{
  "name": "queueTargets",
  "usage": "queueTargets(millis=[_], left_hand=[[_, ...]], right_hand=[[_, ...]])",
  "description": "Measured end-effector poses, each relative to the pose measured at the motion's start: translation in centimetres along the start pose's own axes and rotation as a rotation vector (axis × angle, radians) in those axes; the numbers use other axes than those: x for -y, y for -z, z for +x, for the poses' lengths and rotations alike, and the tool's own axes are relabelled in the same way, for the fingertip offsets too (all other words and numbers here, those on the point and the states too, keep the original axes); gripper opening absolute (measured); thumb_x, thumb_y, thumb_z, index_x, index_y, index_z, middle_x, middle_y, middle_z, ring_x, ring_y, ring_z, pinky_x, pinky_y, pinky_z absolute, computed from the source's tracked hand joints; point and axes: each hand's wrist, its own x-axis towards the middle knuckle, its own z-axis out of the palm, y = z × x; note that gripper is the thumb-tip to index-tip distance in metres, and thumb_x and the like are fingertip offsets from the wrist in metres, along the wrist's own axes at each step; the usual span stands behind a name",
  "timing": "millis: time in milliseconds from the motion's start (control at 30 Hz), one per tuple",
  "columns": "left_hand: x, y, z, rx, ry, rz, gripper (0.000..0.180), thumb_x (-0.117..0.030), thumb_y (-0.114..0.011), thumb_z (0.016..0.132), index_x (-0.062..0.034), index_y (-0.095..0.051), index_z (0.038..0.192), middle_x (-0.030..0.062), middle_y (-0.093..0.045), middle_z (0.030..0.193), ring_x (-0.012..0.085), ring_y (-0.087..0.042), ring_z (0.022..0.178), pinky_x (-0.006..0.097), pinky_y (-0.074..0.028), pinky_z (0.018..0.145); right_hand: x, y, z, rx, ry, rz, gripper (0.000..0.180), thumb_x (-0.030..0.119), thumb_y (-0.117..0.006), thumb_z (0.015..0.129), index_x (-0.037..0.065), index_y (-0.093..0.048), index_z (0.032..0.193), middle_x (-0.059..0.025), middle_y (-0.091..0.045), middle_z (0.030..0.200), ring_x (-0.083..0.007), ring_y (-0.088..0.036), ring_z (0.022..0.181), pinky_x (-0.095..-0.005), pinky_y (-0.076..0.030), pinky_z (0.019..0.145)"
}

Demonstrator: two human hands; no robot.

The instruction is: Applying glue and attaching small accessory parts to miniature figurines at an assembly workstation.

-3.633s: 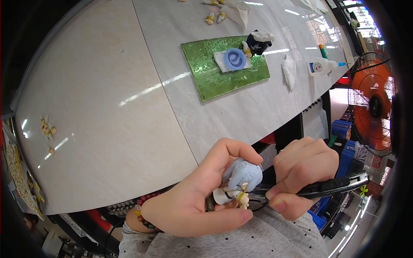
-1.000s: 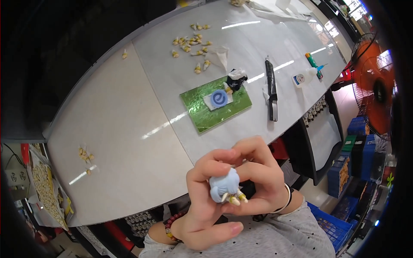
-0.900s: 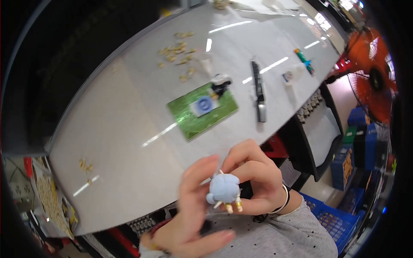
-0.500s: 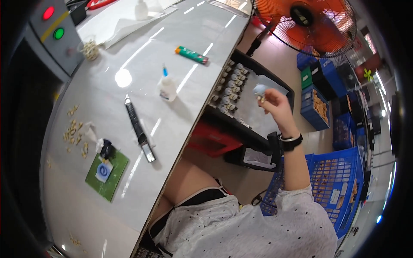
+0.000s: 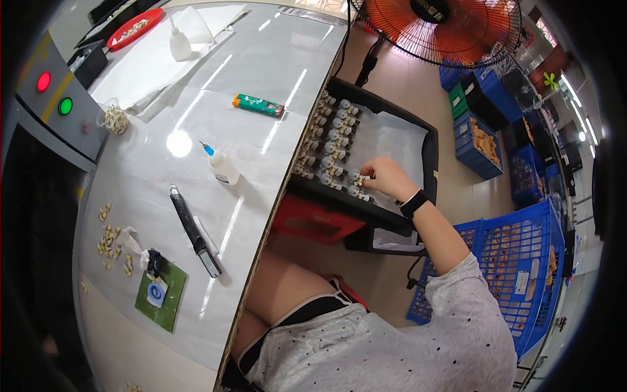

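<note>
My right hand point(image 5: 386, 178), with a black band on the wrist, reaches into the black tray point(image 5: 428, 153) to the right of the table. Its thumb and fingers pinch a small grey-and-white figurine point(image 5: 358, 178) at the end of a short row. Several like figurines point(image 5: 339, 137) stand in rows on the tray's left side, over a white sheet point(image 5: 395, 134). The held piece is partly hidden by my fingers, and whether its base touches the sheet I cannot tell. My left hand is out of sight.
On the table lie a cutter knife point(image 5: 196, 232), a white dropper bottle point(image 5: 224, 168), a green tube point(image 5: 258, 105), a green board point(image 5: 168, 304) and small yellowish parts point(image 5: 108, 242). An orange fan point(image 5: 431, 26) stands beyond the tray; a blue crate point(image 5: 499, 261) sits behind my right arm.
My right hand has come down and left from above the tray to the figurine rows, bringing the figurine with it. The whole view has shifted slightly.
</note>
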Motion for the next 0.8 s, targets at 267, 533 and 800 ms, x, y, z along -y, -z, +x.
queueTargets(millis=[267, 533, 800], left_hand=[[-5.1, -4.2, 6.9, -0.005, -0.099, -0.05, 0.041, -0.035, -0.046, 0.086, -0.0057, -0.05, 0.114, 0.0215, -0.05, 0.114, 0.0337, -0.049, 0.102, 0.038, -0.04, 0.085], [-8.4, -7.9, 13.1, -0.02, -0.118, -0.099, 0.043, -0.033, -0.046, 0.086, -0.0065, -0.047, 0.118, 0.02, -0.048, 0.118, 0.0327, -0.047, 0.107, 0.038, -0.038, 0.089], [0.5, -6.6, 8.0, -0.034, 0.134, -0.056, 0.045, -0.032, -0.047, 0.085, -0.0073, -0.044, 0.123, 0.0185, -0.046, 0.123, 0.0318, -0.045, 0.112, 0.038, -0.036, 0.093]], right_hand=[[0.5, 0.3, -1.1, -0.018, 0.027, -0.095, 0.016, 0.012, -0.066, 0.063, 0.003, -0.061, 0.075, -0.0135, -0.061, 0.077, -0.0304, -0.057, 0.081, -0.0369, -0.046, 0.07], [9.3, 4.0, -4.6, -0.282, 0.166, 0.114, 0.016, 0.016, -0.065, 0.069, 0.004, -0.058, 0.076, -0.0103, -0.058, 0.073, -0.0249, -0.055, 0.065, -0.0346, -0.043, 0.06], [14.6, 3.6, -5.5, -0.407, 0.234, 0.362, 0.007, 0.006, -0.063, 0.072, 0.0, -0.059, 0.07, -0.0053, -0.056, 0.063, -0.0102, -0.05, 0.051, -0.0218, -0.038, 0.045]])
